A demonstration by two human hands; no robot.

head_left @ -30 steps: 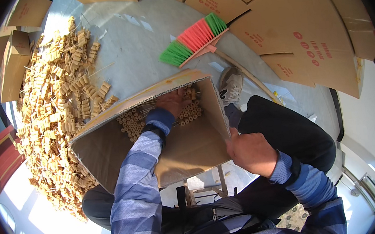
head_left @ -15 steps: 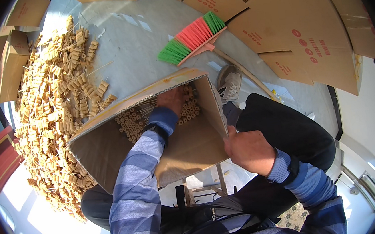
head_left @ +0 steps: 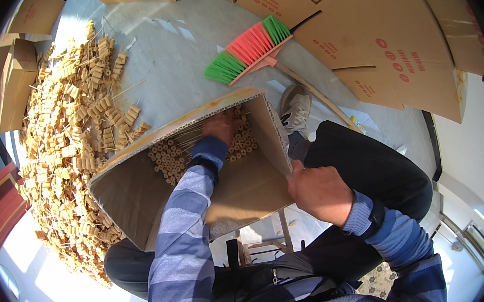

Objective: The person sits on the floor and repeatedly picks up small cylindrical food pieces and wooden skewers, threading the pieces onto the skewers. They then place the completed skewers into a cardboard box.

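Observation:
An open cardboard box is tilted in front of me, its mouth facing me. Deep inside it, my left hand rests among skewers of tan, tube-shaped pieces; its fingers are hidden, so I cannot see whether it grips any. The ends of these pieces face outward, with holes showing, on both sides of the hand. Thin sticks run between them, left of my wrist. My right hand is closed on the box's right edge, thumb over the rim.
A big heap of similar skewers covers the floor at left. A broom with green and red bristles lies beyond the box. Cardboard cartons stand at far right, others at far left. My shoe is beside the box.
My left forearm has shifted slightly right, the hand still inside the box. The right hand keeps its hold on the edge, and the box has hardly moved.

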